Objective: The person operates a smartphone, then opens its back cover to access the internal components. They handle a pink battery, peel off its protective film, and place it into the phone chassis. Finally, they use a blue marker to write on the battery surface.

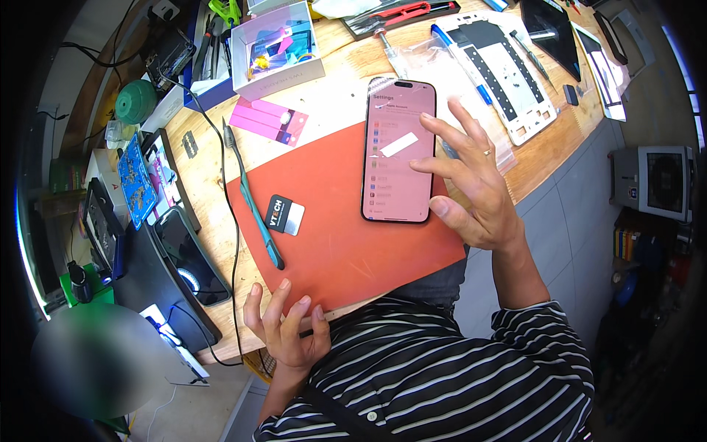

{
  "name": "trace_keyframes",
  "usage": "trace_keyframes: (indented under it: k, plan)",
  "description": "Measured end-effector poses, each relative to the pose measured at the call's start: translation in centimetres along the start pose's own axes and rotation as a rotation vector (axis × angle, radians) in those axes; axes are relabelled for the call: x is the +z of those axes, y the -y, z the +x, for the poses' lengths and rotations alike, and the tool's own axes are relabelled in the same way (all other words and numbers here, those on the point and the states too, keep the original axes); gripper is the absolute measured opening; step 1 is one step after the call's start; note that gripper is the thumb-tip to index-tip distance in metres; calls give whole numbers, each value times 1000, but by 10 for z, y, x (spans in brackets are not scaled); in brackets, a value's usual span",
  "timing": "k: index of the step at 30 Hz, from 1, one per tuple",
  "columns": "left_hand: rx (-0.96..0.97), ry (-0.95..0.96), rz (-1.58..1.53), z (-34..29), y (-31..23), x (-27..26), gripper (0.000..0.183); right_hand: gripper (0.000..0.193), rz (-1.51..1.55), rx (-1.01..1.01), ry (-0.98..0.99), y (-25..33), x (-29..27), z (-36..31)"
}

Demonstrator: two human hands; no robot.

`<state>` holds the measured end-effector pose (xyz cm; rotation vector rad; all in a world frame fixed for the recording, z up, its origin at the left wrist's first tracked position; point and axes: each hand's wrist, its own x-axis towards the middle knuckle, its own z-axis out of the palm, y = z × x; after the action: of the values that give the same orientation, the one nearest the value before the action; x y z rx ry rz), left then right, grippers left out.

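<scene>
A smartphone (394, 177) with a lit, pink-tinted screen lies on an orange-red mat (339, 258), its top end reaching the mat's far edge. The screen shows a list of small icons, and a white strip crosses it. My right hand (475, 188) is over the phone's right side, fingers spread, with fingertips at or just above the glass; I cannot tell whether they touch. Nothing is in that hand. By the near left edge of the mat, my left hand (291, 331) is raised, palm up and empty, its fingers apart and slightly bent.
Left on the mat lie a teal-handled pry tool (254, 214) and a black-and-silver card (286, 215). A black cable (230, 191) runs alongside. Beyond stand a white box of small parts (283, 55) and a pink sheet (269, 121); a white tablet-like panel (508, 77) lies right.
</scene>
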<state>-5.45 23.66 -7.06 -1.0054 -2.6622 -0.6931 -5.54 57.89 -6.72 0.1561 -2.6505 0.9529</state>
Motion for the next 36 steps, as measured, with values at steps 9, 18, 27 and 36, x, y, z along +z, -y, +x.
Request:
trace_keyframes:
  k: [9, 18, 27, 36]
  plan:
    - [-4, 22, 0, 0, 0, 0, 29, 33, 16, -18, 12, -1, -1, -1]
    - [-16, 38, 5, 0, -1, -1, 29, 32, 28, -41, 45, -2, 0, -2]
    - [-17, 36, 1, 2, -2, -1, 27, 31, 36, -33, 30, 0, -4, 0]
    - [-8, 29, 1, 3, -1, -1, 24, 29, 32, 14, -105, -3, -1, -1]
